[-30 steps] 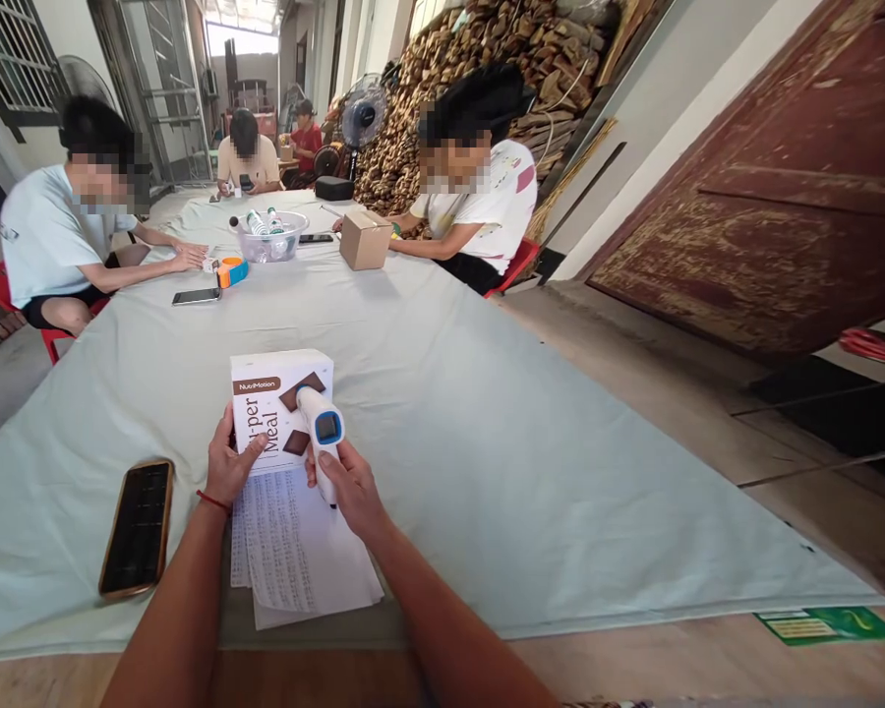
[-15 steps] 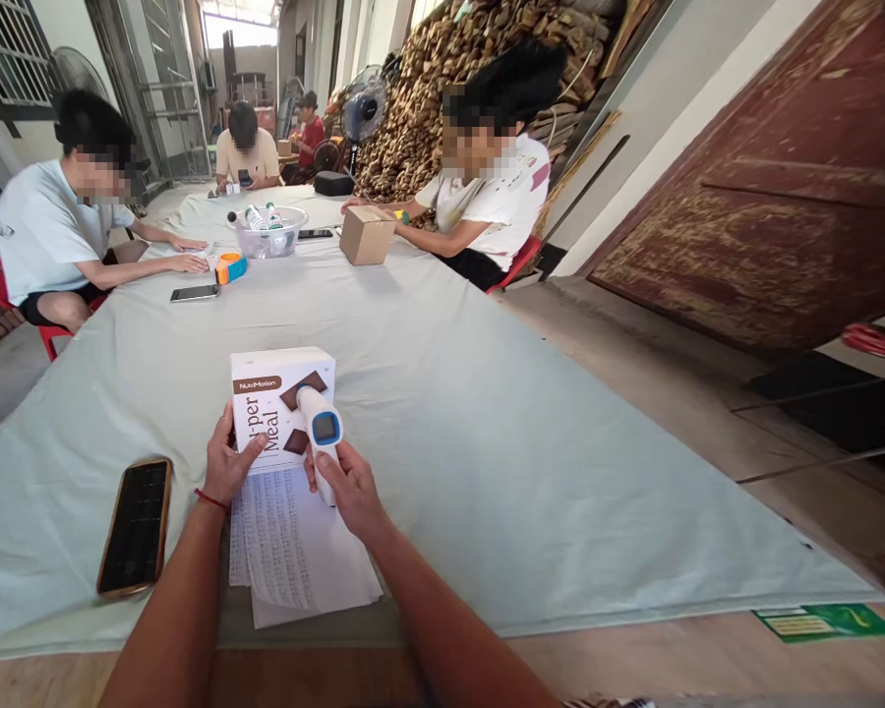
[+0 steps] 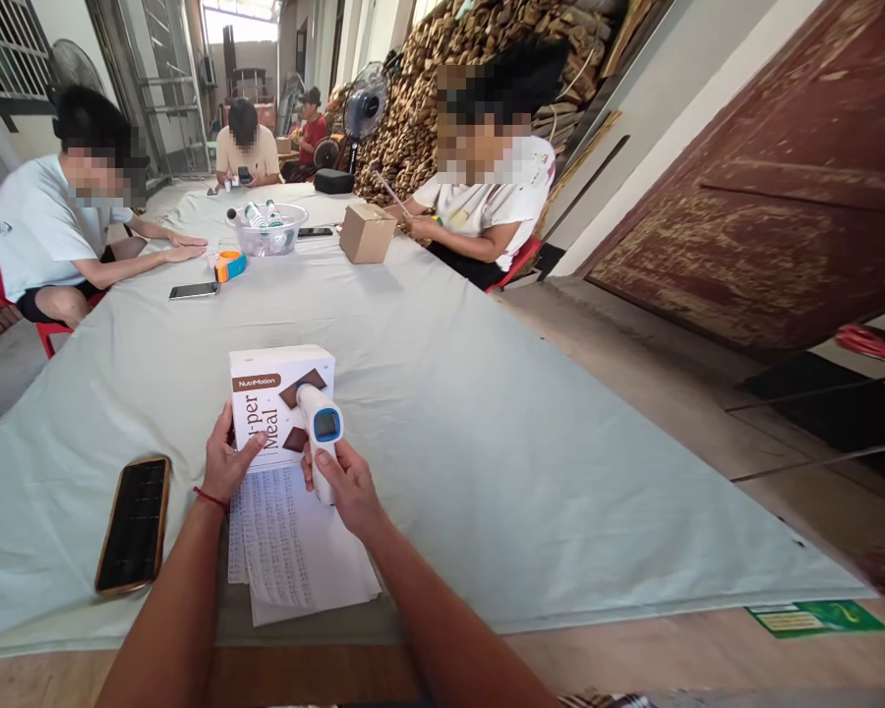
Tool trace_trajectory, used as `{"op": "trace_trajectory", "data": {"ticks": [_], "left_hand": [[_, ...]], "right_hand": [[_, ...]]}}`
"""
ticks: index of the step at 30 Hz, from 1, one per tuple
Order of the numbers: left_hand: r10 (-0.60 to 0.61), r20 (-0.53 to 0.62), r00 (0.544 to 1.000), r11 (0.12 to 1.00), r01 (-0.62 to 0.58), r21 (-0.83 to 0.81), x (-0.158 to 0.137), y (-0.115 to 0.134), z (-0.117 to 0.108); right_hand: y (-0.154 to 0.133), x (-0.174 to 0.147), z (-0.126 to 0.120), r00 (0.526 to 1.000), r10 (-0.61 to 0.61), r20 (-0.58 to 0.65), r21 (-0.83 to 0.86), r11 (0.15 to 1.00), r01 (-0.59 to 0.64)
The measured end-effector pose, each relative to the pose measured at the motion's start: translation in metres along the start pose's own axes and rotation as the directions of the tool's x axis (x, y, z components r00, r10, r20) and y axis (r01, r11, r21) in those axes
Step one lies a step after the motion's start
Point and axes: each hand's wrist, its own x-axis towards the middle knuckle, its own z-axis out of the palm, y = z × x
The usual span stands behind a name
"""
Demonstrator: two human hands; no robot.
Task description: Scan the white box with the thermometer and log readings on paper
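Observation:
My left hand (image 3: 230,457) grips the near left side of a white box (image 3: 265,366) printed "NutriMotion" and "Meal", its thumb lying on the front. Wrapped round the handle of a white infrared thermometer (image 3: 316,405) with a blue-rimmed screen is my right hand (image 3: 348,487). The thermometer's head points at the box's face; whether they touch I cannot tell. Under the box's near edge lie printed paper sheets (image 3: 317,580). A phone in an orange-brown case (image 3: 134,526) rests left of my left forearm.
A pale cloth covers the table (image 3: 546,472). Farther off are a cardboard box (image 3: 367,236), a plastic basin (image 3: 265,239) with bottles, a tape dispenser (image 3: 230,265) and another phone (image 3: 194,290). People sit along both sides and at the far end.
My hands, the box and the thermometer stay as they were. The person at the right has lifted a thin sheet-like thing and sits a little straighter.

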Motion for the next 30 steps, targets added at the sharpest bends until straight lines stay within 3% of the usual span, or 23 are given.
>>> {"op": "trace_trajectory", "data": {"ticks": [6,11,17,22,25,28,29,30], "left_hand": [[0.007,0.009,1.000,1.000,-0.007,-0.016,-0.002,0.003,0.003],[0.023,-0.214,0.977,0.996,-0.042,-0.084,0.000,-0.007,0.004],[0.117,-0.539,0.834,0.986,-0.162,-0.037,0.015,-0.023,-0.013],[0.235,-0.691,0.684,0.970,-0.207,0.124,0.026,-0.033,-0.026],[0.272,-0.737,0.619,0.960,-0.227,0.163,0.031,-0.039,-0.032],[0.252,-0.738,0.626,0.966,-0.207,0.155,0.033,-0.043,-0.039],[0.232,-0.691,0.684,0.972,-0.189,0.139,0.032,-0.043,-0.042],[0.211,-0.593,0.777,0.978,-0.173,0.121,0.031,-0.042,-0.044]], "right_hand": [[0.000,-0.002,0.002,1.000,-0.023,-0.003,0.022,0.999,0.023],[0.000,-0.003,-0.001,0.984,-0.061,-0.169,-0.032,0.998,0.056],[0.002,0.005,-0.010,0.947,0.050,-0.318,-0.039,0.997,-0.066],[0.005,0.009,-0.013,0.920,0.098,-0.379,0.011,0.995,-0.101],[0.005,0.011,-0.015,0.900,0.108,-0.421,0.037,0.994,-0.102],[0.001,0.012,-0.016,0.889,0.090,-0.450,0.030,0.996,-0.086],[0.001,0.012,-0.017,0.886,0.081,-0.457,0.022,0.997,-0.080],[0.000,0.012,-0.017,0.883,0.072,-0.464,0.010,0.997,-0.076]]}}
